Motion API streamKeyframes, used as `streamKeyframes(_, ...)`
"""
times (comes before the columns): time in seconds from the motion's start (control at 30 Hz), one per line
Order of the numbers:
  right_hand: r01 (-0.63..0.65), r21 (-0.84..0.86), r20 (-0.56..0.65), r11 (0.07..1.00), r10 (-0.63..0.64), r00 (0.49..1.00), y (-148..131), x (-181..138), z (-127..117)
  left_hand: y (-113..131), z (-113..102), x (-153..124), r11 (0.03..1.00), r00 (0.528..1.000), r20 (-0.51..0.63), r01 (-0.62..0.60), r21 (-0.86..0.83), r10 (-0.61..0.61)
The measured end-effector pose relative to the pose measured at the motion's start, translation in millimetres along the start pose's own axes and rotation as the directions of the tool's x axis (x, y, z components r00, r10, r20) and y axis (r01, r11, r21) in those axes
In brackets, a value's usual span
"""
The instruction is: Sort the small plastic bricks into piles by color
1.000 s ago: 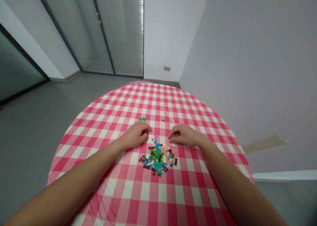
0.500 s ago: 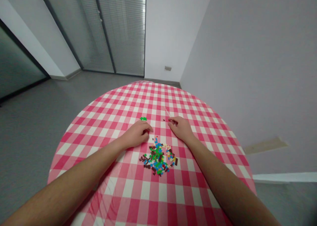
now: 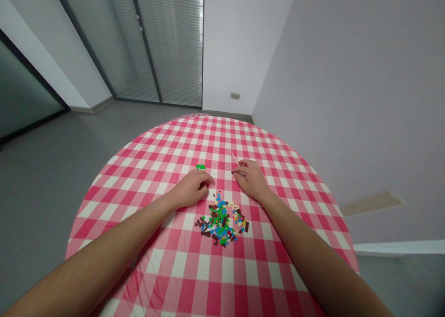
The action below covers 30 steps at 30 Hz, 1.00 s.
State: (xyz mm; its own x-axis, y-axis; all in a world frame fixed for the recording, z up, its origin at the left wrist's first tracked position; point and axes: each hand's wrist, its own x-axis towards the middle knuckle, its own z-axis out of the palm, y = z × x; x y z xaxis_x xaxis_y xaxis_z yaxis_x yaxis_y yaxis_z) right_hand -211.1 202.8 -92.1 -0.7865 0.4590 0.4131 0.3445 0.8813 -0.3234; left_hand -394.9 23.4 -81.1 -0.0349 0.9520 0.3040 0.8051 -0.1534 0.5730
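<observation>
Right hand (image 3: 251,180) seemingly pinches a tiny dark brick (image 3: 232,172), its smallness demanding precision; left hand (image 3: 190,187) rests half-open, nothing visibly held.

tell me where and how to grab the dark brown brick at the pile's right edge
Pinch the dark brown brick probably best by its near and far ends, from the right: that side faces bare tablecloth, while smaller bricks lie close on its left.
</observation>
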Motion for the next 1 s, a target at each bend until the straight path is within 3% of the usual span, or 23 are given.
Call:
streamKeyframes(0.4, -0.061, 0.064, 0.021, 0.996, 0.06, 0.998, -1.1, -0.8, -5.6, 0.2, -0.2, 0.2, 1.0, 1.0, 0.007, 0.003, -0.003, -0.003)
streamKeyframes(1.0, -0.057, 0.069, 0.019, 0.996, 0.056, 0.998, -1.2, 3.3, -2.0, 1.9, -1.4, 0.8, 1.0, 1.0, 0.011, -0.006, 0.013, 0.006)
